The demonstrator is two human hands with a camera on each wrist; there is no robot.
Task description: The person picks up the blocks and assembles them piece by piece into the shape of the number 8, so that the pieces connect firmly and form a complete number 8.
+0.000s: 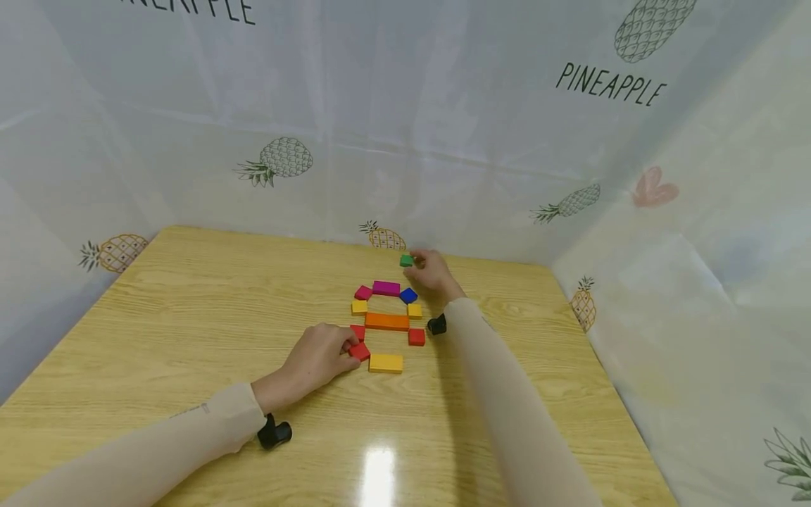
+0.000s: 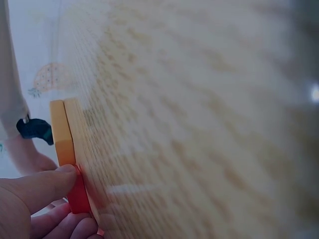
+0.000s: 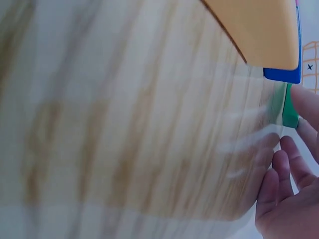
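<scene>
Coloured blocks lie in a rounded arrangement on the wooden table. At its lower left, my left hand (image 1: pixel 317 360) pinches a red block (image 1: pixel 359 351) between thumb and fingers. In the left wrist view that red block (image 2: pixel 79 195) meets the end of a yellow block (image 2: pixel 61 133). Beyond the top of the arrangement, my right hand (image 1: pixel 433 272) pinches a small green block (image 1: pixel 406 260) at its right side. The right wrist view has the green block (image 3: pixel 289 110) under the fingertips, close to a blue block (image 3: pixel 283 75).
Around a long orange block (image 1: pixel 387 322) lie a purple block (image 1: pixel 386 288), a pink block (image 1: pixel 363 292), small yellow blocks (image 1: pixel 415 311) and more red blocks (image 1: pixel 416 337). A pineapple-print sheet (image 1: pixel 405 105) hangs behind the table (image 1: pixel 190 310) and along its sides.
</scene>
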